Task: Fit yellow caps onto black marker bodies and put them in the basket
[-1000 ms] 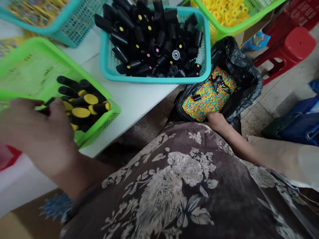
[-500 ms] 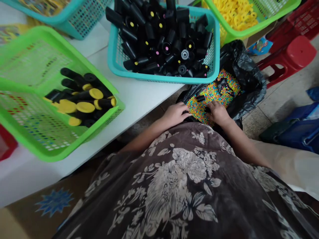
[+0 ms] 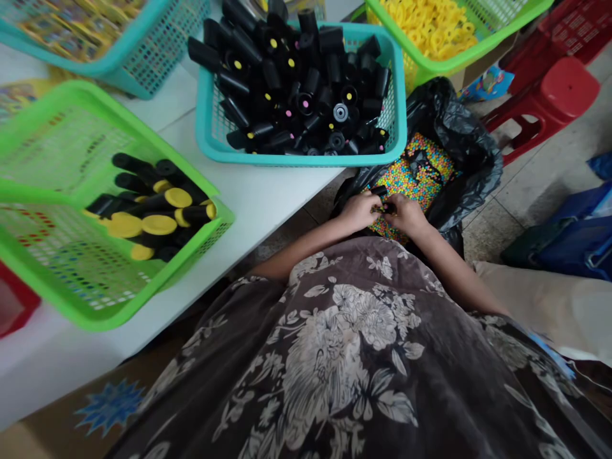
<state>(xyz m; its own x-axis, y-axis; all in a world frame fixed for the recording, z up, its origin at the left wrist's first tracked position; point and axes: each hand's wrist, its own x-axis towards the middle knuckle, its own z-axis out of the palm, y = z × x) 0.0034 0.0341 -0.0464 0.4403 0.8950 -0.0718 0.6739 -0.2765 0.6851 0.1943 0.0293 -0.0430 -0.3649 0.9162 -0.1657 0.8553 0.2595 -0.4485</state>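
Note:
My left hand [image 3: 359, 212] and my right hand [image 3: 405, 214] meet over a heap of multicoloured small beads [image 3: 411, 172] lying in a black plastic bag [image 3: 471, 153]. Between their fingers is a short black tube [image 3: 388, 208], partly hidden. Another black tube [image 3: 378, 190] lies on the beads just above my hands. To the left, a green mesh basket [image 3: 157, 148] holds black tubes with yellow caps [image 3: 159, 224]. Straight ahead, a teal mesh basket [image 3: 301, 160] is heaped with black tubes [image 3: 296, 83].
A white table edge [image 3: 268, 197] runs beside the bag. Beyond the baskets, a green basket of yellow plastic pieces [image 3: 430, 25] sits at the top. A red stool [image 3: 564, 89] stands at right, with blue bags [image 3: 568, 245] on the tiled floor.
My left hand has come from the green basket to the beads, and a black tube now sits between my hands. My right hand has moved slightly left to meet it.

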